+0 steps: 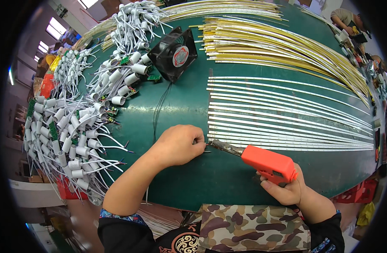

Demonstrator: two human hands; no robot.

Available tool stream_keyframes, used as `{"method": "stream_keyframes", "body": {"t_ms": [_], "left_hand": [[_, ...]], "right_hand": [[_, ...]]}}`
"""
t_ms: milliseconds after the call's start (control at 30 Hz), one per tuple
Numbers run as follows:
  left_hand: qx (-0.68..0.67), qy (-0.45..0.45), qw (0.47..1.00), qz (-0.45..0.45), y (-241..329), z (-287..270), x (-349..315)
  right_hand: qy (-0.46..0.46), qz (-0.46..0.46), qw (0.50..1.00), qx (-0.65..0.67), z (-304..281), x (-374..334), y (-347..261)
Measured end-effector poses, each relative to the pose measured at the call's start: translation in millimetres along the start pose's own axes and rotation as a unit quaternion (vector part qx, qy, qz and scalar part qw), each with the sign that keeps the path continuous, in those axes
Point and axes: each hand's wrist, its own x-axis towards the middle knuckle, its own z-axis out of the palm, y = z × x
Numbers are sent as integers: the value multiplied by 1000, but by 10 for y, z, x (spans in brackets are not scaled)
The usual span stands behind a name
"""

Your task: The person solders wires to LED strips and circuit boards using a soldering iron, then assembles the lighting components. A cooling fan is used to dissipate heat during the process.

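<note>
My right hand [284, 187] is wrapped round the handle of a red soldering gun [267, 162]. The gun's metal tip [227, 146] reaches left to the ends of the thin white LED strips [282, 114], which lie side by side on the green table. Close to that tip, my left hand [180, 144] is closed in a pinch. Thin wire ends [207, 151] poke out from its fingertips beside the nearest strips; the rest of the wire is mostly hidden under the hand. Whether tip and wire touch cannot be made out.
A black fan [173, 54] stands beyond my left hand, its thin cord [159, 109] trailing nearer. White lamp caps with cables and circuit boards [71, 139] heap up on the left. More yellow and white strips [269, 42] lie at the back. A person [347, 21] sits far right.
</note>
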Motion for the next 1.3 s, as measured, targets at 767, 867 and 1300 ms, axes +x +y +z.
{"method": "stream_keyframes", "body": {"t_ms": [767,867,1300], "left_hand": [[8,-24,999,-35,23,-41,53],[12,-20,999,-25,5,-32,64],[9,-42,997,-59,135,-84,67]], "right_hand": [[22,-120,990,-76,-40,12,-24],[12,-113,991,-69,-73,28,-47],[14,-108,993,-43,-142,1,-18]]}}
